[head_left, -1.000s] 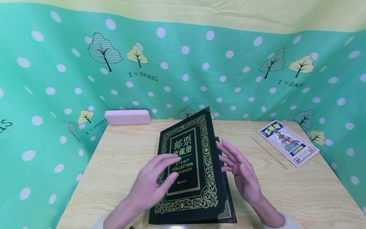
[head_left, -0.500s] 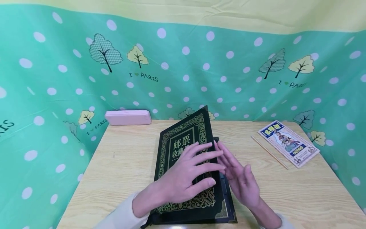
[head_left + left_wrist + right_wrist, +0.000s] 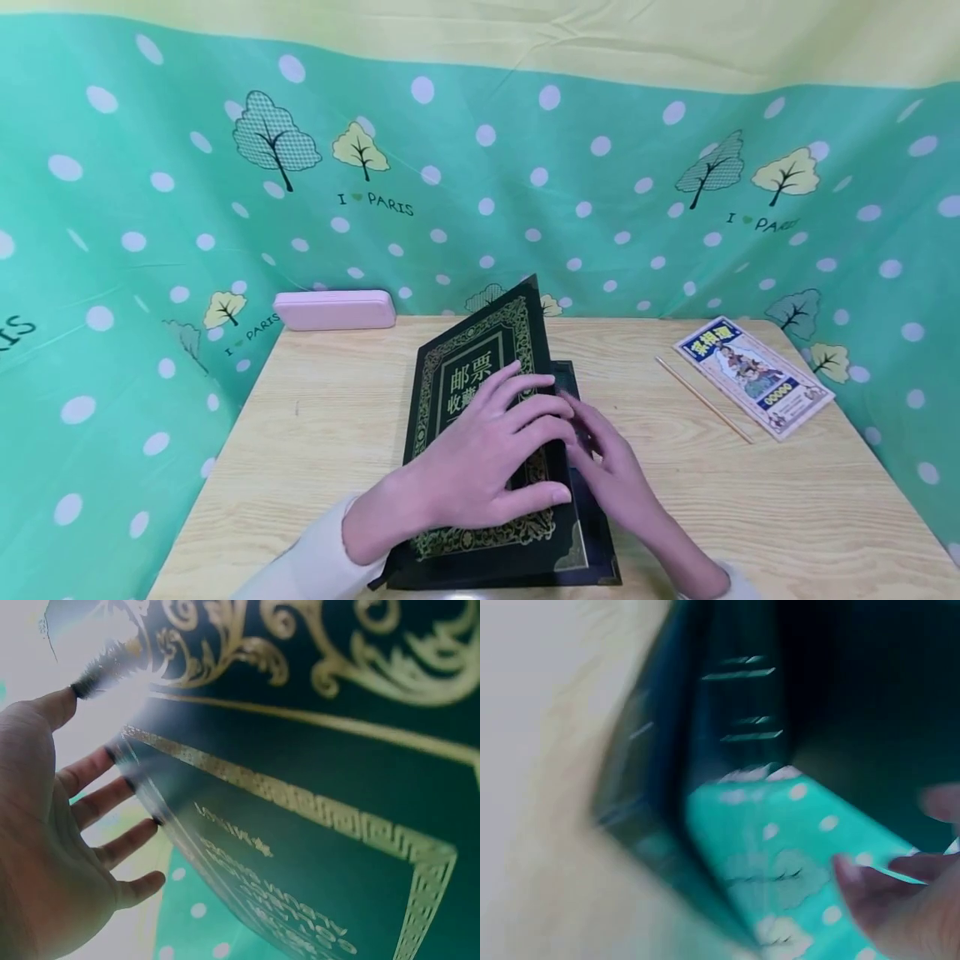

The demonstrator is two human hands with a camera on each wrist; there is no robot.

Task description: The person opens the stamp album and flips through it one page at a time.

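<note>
A black stamp album with gold ornament lies on the table, its front cover tilted up from the right side. My left hand reaches across that cover in the head view. In the left wrist view its spread fingertips touch the cover's free edge, with the palm off the surface. My right hand is at the gap beneath the raised cover, fingertips close to the edge. In the right wrist view its loosely bent fingers show beside the dark underside of the cover, with nothing between them.
A pink case stands at the back left of the wooden table. At the right lie a thin wooden stick and a printed packet. A green dotted curtain encloses the back and sides.
My left hand has moved right across the cover to its free edge. My right hand has turned and shifted slightly inward at the gap. The raised cover leans a little further left.
</note>
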